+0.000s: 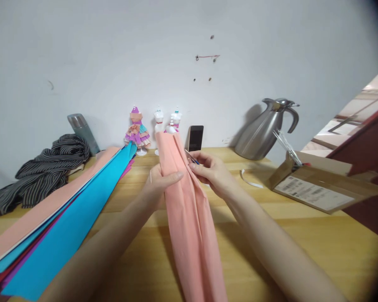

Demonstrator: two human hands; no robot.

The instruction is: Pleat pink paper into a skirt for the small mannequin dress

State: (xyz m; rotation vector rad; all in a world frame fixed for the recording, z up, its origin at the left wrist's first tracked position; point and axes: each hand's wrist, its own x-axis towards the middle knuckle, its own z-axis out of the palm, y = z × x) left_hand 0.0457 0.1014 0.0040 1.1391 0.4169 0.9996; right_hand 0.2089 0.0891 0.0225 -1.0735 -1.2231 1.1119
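Note:
A long sheet of pink crepe paper (192, 222), folded lengthwise, hangs in front of me over the wooden table. My left hand (164, 182) grips its left edge near the upper end, thumb across the front. At the right edge, my right hand (209, 170) is closed on a slim tool with a metal tip and blue part (191, 157), apparently small scissors. The tool's tip lies against the paper's edge, and its handles are mostly hidden by my fingers. Behind the paper's top stand small white dress forms (158, 117), partly covered.
Layered coloured paper sheets (82, 218) stretch across the left. Behind them are a striped cloth (53, 167), a flask (83, 132) and a paper-dressed form (137, 130). A phone (195, 137) leans on the wall. Right: a metal jug (261, 132), white strip (250, 179) and cardboard box (318, 188).

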